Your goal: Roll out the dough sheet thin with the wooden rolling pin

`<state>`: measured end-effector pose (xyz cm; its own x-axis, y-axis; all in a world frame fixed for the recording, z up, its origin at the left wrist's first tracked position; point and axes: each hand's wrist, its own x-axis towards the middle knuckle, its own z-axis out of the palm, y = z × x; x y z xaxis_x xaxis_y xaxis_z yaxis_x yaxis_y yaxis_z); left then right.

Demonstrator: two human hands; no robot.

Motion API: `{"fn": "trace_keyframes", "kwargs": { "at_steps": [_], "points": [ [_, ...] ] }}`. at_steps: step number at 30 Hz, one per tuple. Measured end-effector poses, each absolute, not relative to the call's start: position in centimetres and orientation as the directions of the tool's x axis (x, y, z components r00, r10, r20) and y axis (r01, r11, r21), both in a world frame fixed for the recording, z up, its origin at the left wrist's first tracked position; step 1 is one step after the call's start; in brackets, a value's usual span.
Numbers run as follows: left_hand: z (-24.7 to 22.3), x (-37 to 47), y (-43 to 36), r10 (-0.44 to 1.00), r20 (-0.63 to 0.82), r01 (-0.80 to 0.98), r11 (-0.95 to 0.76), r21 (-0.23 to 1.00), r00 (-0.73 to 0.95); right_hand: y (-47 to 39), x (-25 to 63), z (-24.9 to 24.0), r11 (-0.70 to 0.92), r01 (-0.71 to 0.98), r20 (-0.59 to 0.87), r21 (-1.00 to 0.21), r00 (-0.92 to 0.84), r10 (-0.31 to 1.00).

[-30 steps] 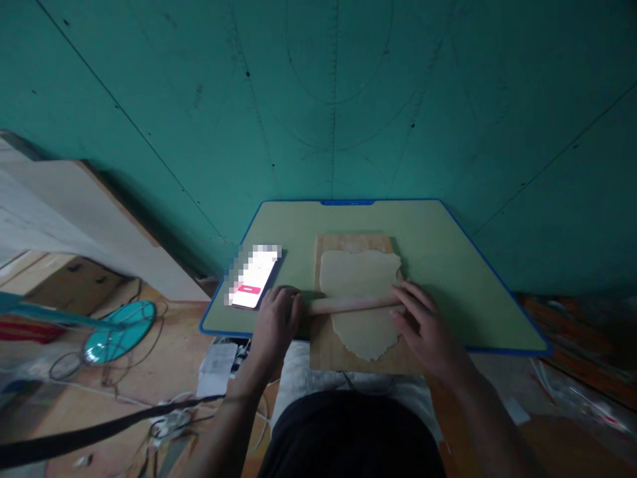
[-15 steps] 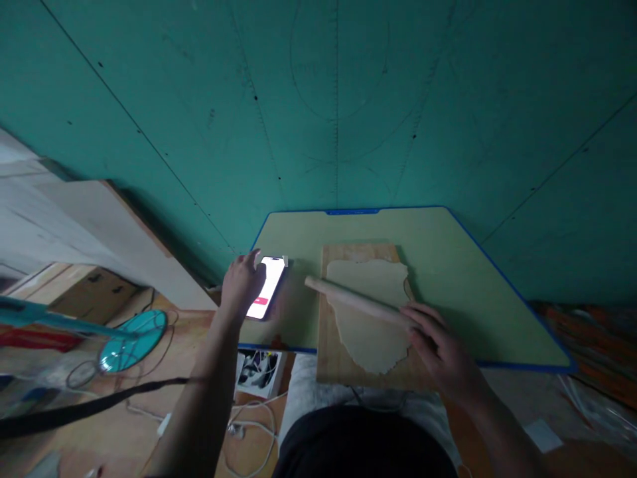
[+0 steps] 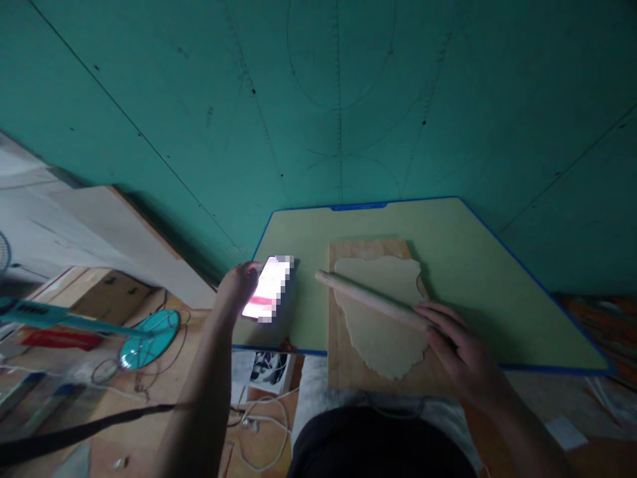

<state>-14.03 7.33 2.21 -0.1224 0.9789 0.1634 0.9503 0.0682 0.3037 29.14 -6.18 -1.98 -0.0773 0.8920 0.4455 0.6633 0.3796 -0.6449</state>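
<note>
On the left of the green table, a phone [image 3: 266,289] lies with its screen lit. My left hand [image 3: 239,285] is at the phone's left edge, its fingers bent; whether they touch or grip the phone is not clear. A thin, ragged sheet of dough [image 3: 375,338] covers much of a wooden board [image 3: 338,358]. Across the dough slants a wooden rolling pin [image 3: 373,299], its left end reaching past the board's edge. My right hand [image 3: 460,345] is closed around the pin's right end.
The blue-edged table [image 3: 478,265] stands against a green wall [image 3: 318,99]. Below its front edge are a box of small items [image 3: 269,372] and white cables [image 3: 269,425]. A turquoise round base [image 3: 149,338] and a cardboard box [image 3: 109,292] are on the floor at left.
My left hand has drawn back from over the phone screen to its left edge. The screen display looks different. My right hand still holds the pin; the whole view has shifted slightly.
</note>
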Motion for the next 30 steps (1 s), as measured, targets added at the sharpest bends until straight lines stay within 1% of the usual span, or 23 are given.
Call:
{"fn": "trace_keyframes", "kwargs": {
  "at_steps": [5, 8, 12, 19, 25, 30],
  "points": [
    [0.1, -15.6, 5.1, 0.953, 0.278, 0.912, -0.003, 0.410, -0.122, -6.2, 29.2, -1.8, 0.373, 0.664, 0.442, -0.648, -0.071, 0.894],
    [-1.3, -15.7, 3.6, 0.942, 0.307, 0.880, -0.029, 0.474, -0.135, -6.3, 29.3, -1.6, 0.367, 0.667, 0.438, -0.649, -0.067, 0.896],
    [-2.0, -15.2, 2.2, 0.928, 0.322, 0.849, -0.013, 0.528, -0.186, -6.4, 29.5, -1.4, 0.356, 0.676, 0.424, -0.645, -0.070, 0.903],
    [-1.4, -14.6, 1.5, 0.930, 0.307, 0.832, -0.004, 0.555, -0.200, -6.5, 29.6, -1.4, 0.298, 0.685, 0.383, -0.664, -0.030, 0.923],
    [-0.8, -14.0, 1.4, 0.925, 0.325, 0.829, -0.020, 0.559, -0.196, -6.5, 29.7, -1.3, 0.323, 0.696, 0.412, -0.641, -0.043, 0.910],
    [-0.7, -14.1, 1.7, 0.900, 0.356, 0.820, 0.004, 0.572, -0.253, -6.4, 29.5, -1.3, 0.329, 0.697, 0.413, -0.637, -0.051, 0.909]
  ]
}}
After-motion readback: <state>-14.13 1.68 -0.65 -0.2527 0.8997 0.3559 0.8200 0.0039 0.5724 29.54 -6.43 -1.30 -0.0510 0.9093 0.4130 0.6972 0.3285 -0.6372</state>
